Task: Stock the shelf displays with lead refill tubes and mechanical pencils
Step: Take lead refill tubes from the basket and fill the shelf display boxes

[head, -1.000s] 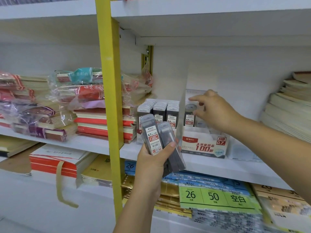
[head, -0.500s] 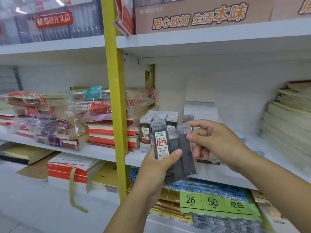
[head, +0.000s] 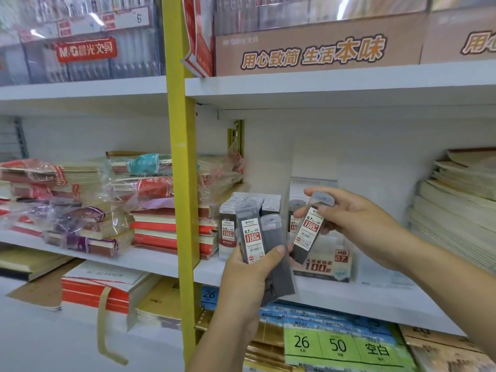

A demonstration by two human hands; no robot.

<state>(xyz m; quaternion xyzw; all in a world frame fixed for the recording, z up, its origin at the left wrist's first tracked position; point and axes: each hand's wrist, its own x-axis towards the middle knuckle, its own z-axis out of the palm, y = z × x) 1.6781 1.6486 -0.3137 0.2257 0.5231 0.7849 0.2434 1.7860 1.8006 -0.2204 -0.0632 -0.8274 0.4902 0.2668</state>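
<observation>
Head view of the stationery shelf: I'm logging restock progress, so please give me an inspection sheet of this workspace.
Surface: white shelf board carrying two display boxes.
Job's things: bundle of lead refill tubes and a single 0.7 tube, both in hand; 0.5 display box packed with tubes; 0.7 HB display box with at least one tube inside; no mechanical pencils identifiable.
Clutter: plastic-wrapped notebook stacks left of the post.
Hands: left hand grips the bundle; right hand pinches the single tube.
Cables: nothing seen.
Surroundings: yellow post, brown carton on the shelf above, paper stacks at right.
</observation>
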